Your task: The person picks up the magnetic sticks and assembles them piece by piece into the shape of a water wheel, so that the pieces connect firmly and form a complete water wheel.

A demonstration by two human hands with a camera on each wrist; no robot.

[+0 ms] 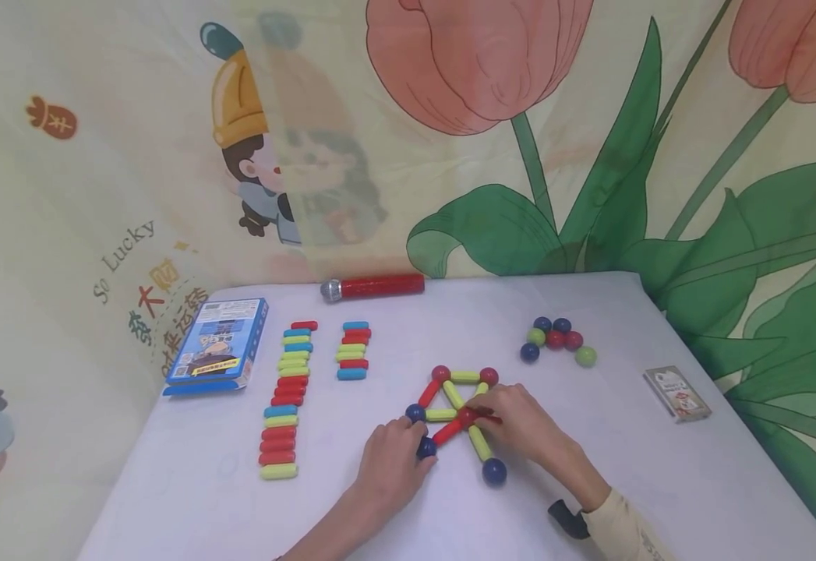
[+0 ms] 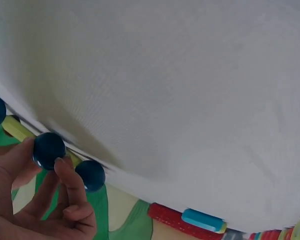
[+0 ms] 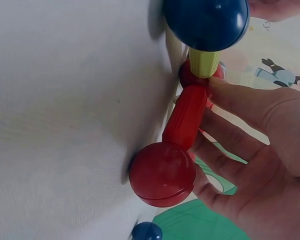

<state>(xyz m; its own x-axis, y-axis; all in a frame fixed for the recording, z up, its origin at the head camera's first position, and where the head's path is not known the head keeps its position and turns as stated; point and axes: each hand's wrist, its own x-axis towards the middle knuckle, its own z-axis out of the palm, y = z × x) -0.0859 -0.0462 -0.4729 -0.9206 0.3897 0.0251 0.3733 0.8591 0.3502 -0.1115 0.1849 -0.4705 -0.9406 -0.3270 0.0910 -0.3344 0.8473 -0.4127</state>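
A flat figure of coloured rods and balls lies on the table, with a red ball [image 1: 465, 415] at its centre. My left hand [image 1: 395, 456] pinches a blue ball [image 2: 49, 151] between thumb and fingertips at the figure's near left corner. A red rod [image 1: 447, 431] runs from that ball to the centre. The fingers of my right hand [image 1: 520, 421] pinch another red rod [image 3: 186, 117] close to the central ball. This rod's outer end meets a red ball [image 3: 162, 174], hidden under the hand in the head view. A yellow-green rod [image 1: 480, 444] leads to a blue ball [image 1: 494, 472].
Two columns of loose rods [image 1: 279, 434] lie at left, beside a blue box [image 1: 216, 343]. Loose balls [image 1: 555, 340] cluster at back right, near a small card box [image 1: 677, 393]. A red microphone-shaped object [image 1: 379, 287] lies along the back edge.
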